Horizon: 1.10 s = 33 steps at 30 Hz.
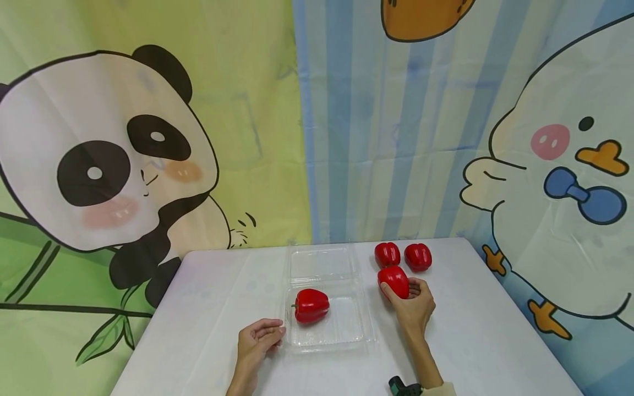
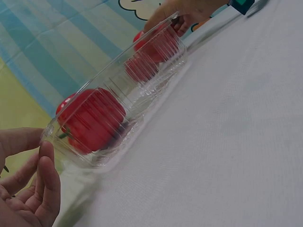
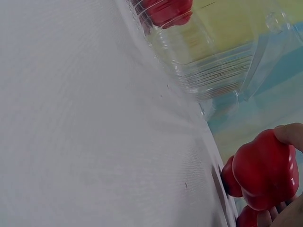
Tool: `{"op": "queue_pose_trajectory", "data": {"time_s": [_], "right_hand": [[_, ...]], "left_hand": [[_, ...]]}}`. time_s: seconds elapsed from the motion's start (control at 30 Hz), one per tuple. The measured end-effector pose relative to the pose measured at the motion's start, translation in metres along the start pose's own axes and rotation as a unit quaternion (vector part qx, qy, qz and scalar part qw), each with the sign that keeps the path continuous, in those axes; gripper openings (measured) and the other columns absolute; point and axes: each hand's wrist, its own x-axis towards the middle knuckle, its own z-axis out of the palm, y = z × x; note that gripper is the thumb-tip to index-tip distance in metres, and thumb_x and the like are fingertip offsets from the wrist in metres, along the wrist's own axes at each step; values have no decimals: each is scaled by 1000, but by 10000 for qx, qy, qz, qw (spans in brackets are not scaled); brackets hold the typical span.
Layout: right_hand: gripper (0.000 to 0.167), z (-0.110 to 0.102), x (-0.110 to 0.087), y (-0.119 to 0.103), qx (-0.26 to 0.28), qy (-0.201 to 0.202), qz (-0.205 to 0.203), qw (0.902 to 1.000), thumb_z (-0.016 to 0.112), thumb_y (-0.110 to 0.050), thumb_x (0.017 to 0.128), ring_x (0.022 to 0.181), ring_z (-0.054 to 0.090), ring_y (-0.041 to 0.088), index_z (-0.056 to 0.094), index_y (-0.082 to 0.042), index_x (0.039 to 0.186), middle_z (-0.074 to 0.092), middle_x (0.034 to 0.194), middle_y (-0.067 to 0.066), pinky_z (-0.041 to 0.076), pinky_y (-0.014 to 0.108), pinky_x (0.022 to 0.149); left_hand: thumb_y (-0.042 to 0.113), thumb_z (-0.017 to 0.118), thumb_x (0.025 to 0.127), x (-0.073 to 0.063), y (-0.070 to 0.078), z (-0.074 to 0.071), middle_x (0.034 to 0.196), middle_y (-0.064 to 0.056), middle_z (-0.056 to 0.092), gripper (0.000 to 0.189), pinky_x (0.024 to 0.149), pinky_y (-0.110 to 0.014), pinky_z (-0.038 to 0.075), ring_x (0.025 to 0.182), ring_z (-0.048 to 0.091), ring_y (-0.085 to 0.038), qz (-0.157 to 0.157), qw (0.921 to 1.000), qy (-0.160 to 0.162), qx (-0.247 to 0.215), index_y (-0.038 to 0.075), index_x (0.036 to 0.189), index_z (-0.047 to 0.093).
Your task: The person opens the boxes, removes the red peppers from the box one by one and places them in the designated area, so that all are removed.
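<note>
The right hand (image 1: 416, 307) is grasping a glossy red bell pepper (image 1: 394, 280) between thumb and fingers, to the right of a clear plastic hinged box (image 1: 349, 325); whether this pepper is clearing the white tabletop (image 1: 213, 297), I cannot tell; the left hand (image 1: 255, 344) is pinching the box's left edge, seemingly steadying it; in the box's near half, toward the left, a red pepper with a green stem (image 1: 311, 306) is lying on its side, the clear lid (image 1: 322, 263) resting open beyond; two more red peppers (image 1: 418, 257) are sitting behind the grasped one; the step in hand is apparently picking up another pepper for packing; the next move is probably calling for carrying it leftward and lowering it beside the first.
</note>
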Motion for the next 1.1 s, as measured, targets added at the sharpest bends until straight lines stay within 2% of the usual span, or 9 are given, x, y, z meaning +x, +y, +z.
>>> {"op": "queue_pose_trajectory", "data": {"time_s": [0.27, 0.8, 1.1], "right_hand": [[68, 0, 0, 2, -30, 3, 96, 9999, 96, -25, 83, 113, 65, 35, 62, 0, 136, 70, 134, 22, 59, 54, 101], [70, 3, 3, 8, 1, 53, 413, 9991, 95, -26, 85, 118, 62, 39, 61, 2, 138, 67, 136, 24, 59, 63, 105], [70, 3, 5, 8, -31, 54, 578, 9983, 94, -27, 86, 122, 61, 42, 60, 2, 140, 66, 138, 25, 57, 66, 107]], "left_hand": [[6, 86, 91, 0, -1, 0, 91, -5, 81, 30, 60, -23, 57, 70, 70, -13, -50, 10000, 6, 26, -4, 117, 77], [6, 87, 91, 2, 0, -1, 91, -7, 83, 29, 60, -24, 57, 69, 70, -13, -23, 10000, -35, -10, -5, 116, 77], [8, 86, 91, 1, 2, 0, 86, -1, 79, 30, 60, -24, 57, 71, 69, -14, -171, 9998, 33, 76, -5, 117, 77]]}}
